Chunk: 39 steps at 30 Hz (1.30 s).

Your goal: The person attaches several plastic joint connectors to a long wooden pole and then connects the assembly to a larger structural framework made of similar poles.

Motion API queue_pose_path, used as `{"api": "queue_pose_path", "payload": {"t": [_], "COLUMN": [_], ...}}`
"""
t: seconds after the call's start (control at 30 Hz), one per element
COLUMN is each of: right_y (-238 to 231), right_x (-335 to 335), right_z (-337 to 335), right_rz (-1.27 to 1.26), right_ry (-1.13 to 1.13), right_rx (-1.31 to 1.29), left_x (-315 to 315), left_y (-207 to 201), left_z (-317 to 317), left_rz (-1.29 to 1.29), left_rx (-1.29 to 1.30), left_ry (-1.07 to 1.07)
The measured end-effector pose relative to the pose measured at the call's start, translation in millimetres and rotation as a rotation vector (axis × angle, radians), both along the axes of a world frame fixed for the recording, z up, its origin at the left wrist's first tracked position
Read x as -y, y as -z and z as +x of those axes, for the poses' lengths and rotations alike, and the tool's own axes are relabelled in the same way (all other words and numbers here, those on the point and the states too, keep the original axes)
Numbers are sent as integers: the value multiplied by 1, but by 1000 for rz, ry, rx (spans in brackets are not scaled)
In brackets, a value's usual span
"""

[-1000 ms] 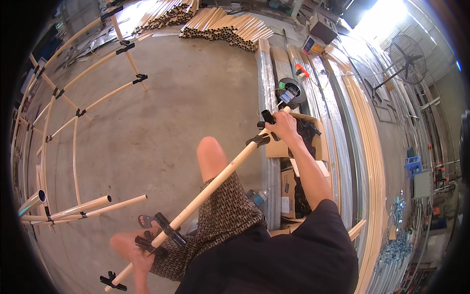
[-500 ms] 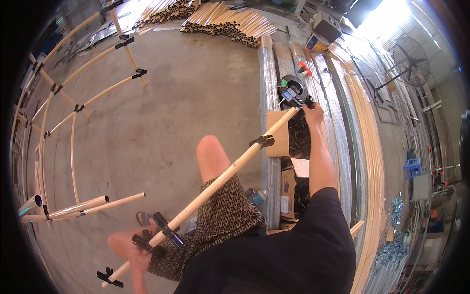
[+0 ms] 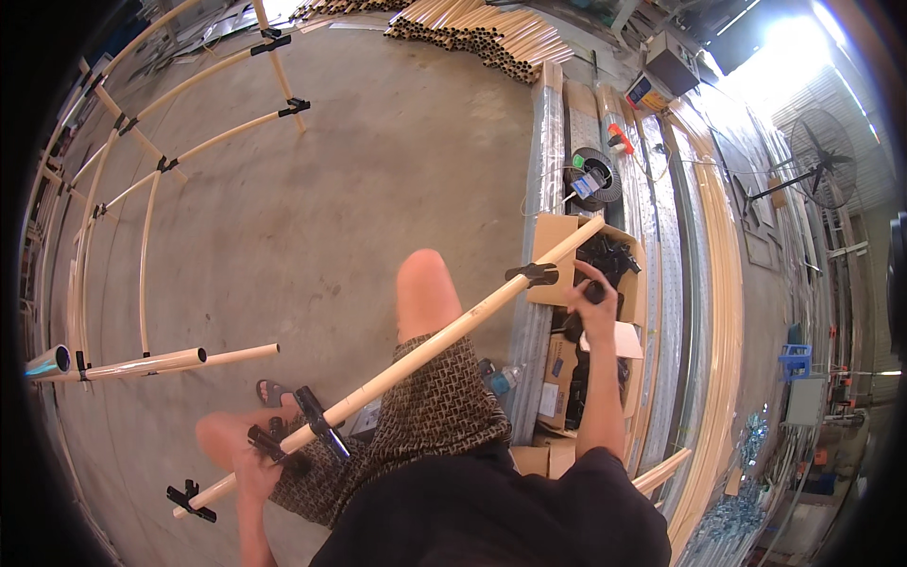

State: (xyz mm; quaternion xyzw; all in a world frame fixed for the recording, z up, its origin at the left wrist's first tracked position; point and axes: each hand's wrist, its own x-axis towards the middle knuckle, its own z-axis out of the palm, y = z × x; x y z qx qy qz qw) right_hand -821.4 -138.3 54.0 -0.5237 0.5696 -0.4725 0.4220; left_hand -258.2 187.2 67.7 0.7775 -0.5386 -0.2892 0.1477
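Note:
A long cream pipe (image 3: 416, 359) slants across my lap from lower left to upper right, its far end bare. Black pipe joints sit along it: one joint (image 3: 534, 274) near the far end, a larger joint (image 3: 321, 422) over my thigh, another joint (image 3: 192, 501) near the low end. My left hand (image 3: 253, 471) is closed around the pipe, beside a further black joint (image 3: 267, 438). Right of the far end, my right hand (image 3: 595, 307) is curled with a small black joint piece (image 3: 594, 291) in it, index finger and thumb apart. It hovers by an open cardboard box (image 3: 557, 231) of black joints.
A second cardboard box (image 3: 558, 378) stands nearer me. Beyond are wrapped long profiles (image 3: 551, 142), a black coil (image 3: 605, 180) and a standing fan (image 3: 822, 161). Pipe frames (image 3: 142, 265) rise at left, with loose pipes (image 3: 151, 364) lower down. Stacked pipes (image 3: 482, 38) lie at the back.
My right hand has come back toward me from the pipe's far end, with a black piece in it. That end now shows bare. The left hand keeps its grip; the view has shifted slightly.

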Motion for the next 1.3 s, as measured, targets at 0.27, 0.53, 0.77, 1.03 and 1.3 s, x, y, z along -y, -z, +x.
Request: {"api": "queue_pose_path", "payload": {"t": [0.27, 0.53, 0.77, 1.03, 1.3], "right_y": [-15, -15, -12, 3, 10], "right_x": [12, 25, 66, 96, 108], "right_z": [54, 50, 26, -37, -41], "right_rz": [-287, -523, -504, -442, -486], "right_ry": [-22, 250, 196, 359, 289], "right_rx": [-514, -754, -889, -811, -907], "left_x": [10, 7, 6, 14, 23], "left_y": [6, 7, 22, 6, 12], "left_z": [-2, -6, -7, -4, 8], "left_rz": [-164, -171, -127, -103, -4], "left_rx": [63, 49, 26, -16, -32], "left_ry": [80, 38, -19, 29, 69]}}
